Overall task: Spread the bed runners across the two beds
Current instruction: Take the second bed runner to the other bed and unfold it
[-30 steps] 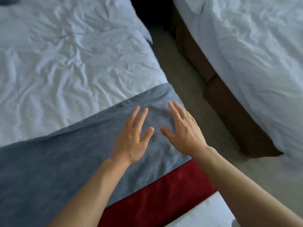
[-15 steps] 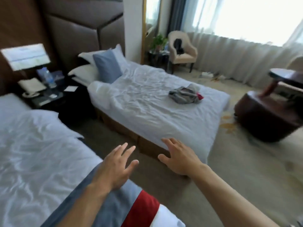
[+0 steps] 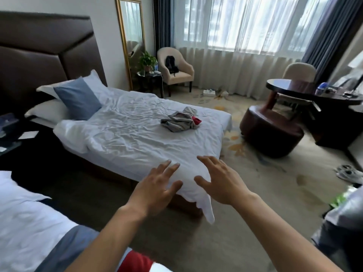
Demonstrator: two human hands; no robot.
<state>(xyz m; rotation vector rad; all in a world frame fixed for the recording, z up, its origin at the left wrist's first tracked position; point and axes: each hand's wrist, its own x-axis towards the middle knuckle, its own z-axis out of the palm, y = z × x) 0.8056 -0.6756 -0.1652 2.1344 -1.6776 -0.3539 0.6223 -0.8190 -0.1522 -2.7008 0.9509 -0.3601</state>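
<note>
Two bare hands raised side by side in front of the camera, palms down, holding nothing: left hand with fingers straight and fanned, thumb out to the right; right hand likewise spread, thumb out to the left, thumbs close but apart

Both hands seen over the near foot corner of the far white-sheeted bed; touching the sheet or hovering above it: cannot tell

Crumpled grey bed runner with a red end bunched in a heap on top of that far bed, towards its foot, well apart from both hands

Flat grey-and-red bed runner laid across the near white-sheeted bed at bottom left, partly hidden behind the left forearm, red band towards the bed's edge

At the head of the far bed, a blue square cushion leaning on white pillows against a dark brown padded headboard

Between the two beds, a dark nightstand with papers on it

Beyond the far bed, a gold-framed standing mirror, a beige armchair with a black bag on the seat, sheer white curtains over a bright window

To the right, a round dark brown ottoman beside a dark wooden table, pale slippers on the patterned carpet
</note>
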